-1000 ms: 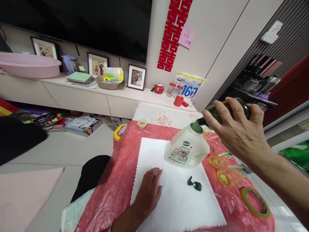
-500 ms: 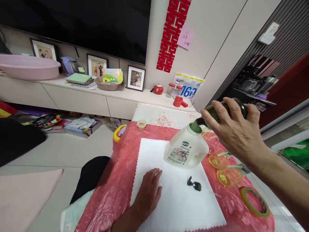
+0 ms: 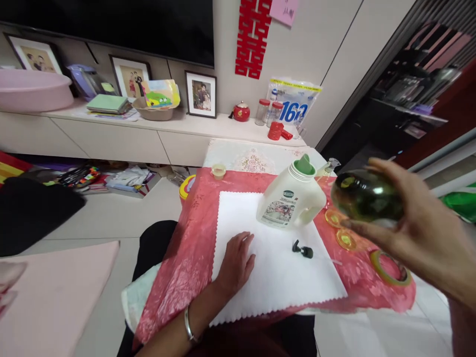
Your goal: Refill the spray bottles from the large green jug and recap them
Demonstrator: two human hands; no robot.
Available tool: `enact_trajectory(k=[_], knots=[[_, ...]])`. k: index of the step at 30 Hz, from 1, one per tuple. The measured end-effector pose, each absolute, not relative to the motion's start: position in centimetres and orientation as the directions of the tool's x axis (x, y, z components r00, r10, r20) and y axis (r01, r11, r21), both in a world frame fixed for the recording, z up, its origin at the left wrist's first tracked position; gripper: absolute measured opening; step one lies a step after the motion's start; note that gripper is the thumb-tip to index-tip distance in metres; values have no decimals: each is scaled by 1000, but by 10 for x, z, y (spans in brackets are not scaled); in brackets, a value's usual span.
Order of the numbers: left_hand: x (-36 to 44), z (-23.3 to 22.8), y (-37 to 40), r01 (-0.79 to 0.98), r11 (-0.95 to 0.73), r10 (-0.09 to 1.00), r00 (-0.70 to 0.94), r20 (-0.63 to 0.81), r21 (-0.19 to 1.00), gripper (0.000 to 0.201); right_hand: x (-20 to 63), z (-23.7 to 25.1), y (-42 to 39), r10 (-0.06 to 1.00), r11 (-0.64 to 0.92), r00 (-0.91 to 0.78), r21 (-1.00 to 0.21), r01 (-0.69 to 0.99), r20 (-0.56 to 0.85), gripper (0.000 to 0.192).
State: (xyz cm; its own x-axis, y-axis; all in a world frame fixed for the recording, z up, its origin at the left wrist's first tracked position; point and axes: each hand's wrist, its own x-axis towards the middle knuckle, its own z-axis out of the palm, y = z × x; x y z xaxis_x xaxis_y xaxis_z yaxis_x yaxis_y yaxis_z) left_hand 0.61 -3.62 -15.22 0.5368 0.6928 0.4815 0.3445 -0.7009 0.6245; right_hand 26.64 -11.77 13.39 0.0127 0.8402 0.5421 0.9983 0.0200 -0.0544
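Two hands in view. Right hand (image 3: 416, 233) is raised at the right of the frame, fingers curled round a dark green glass-like bottle (image 3: 366, 201). Bottle is held off the table, lying roughly level, long axis running left-right across the view; its rounded, glossy end faces left toward the camera, and which end that is cannot be made out. It hangs well clear of the white jug, above the right edge of the table.

Left hand (image 3: 236, 263) lies palm-down and flat, fingers spread and loosely extended, gripping nothing, resting on a white sheet (image 3: 275, 277) with zigzag-cut edges. A metal bangle (image 3: 188, 325) sits on that wrist.

White plastic jug (image 3: 292, 203): squat, translucent, moulded handle on its right side, printed label on the front, standing upright at the far edge of the sheet. A green funnel (image 3: 304, 166) sits in its open neck, pointing up.

Small dark pump head (image 3: 302, 250) with a thin clear tube lies on its side on the sheet, near the jug and apart from both hands.

Red crinkled plastic cover (image 3: 186, 258) spreads under the sheet. On it at right: two amber translucent discs (image 3: 344, 238) and a roll of yellow-green tape (image 3: 388, 267), lying flat.
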Motion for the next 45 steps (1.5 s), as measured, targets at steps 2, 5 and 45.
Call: enact_trajectory(k=[2, 5, 45], knots=[[4, -137, -40, 234, -638, 700, 573, 426, 734, 52, 257, 105, -135, 891, 79, 62, -287, 955, 451, 92], [3, -110, -51, -5, -379, 664, 695, 276, 925, 73, 229, 48, -154, 962, 26, 154, -634, 773, 227, 85], [-12, -84, -48, 386, -286, 856, 515, 53, 877, 105, 173, 29, -130, 437, 398, 729, -840, 368, 527, 31]])
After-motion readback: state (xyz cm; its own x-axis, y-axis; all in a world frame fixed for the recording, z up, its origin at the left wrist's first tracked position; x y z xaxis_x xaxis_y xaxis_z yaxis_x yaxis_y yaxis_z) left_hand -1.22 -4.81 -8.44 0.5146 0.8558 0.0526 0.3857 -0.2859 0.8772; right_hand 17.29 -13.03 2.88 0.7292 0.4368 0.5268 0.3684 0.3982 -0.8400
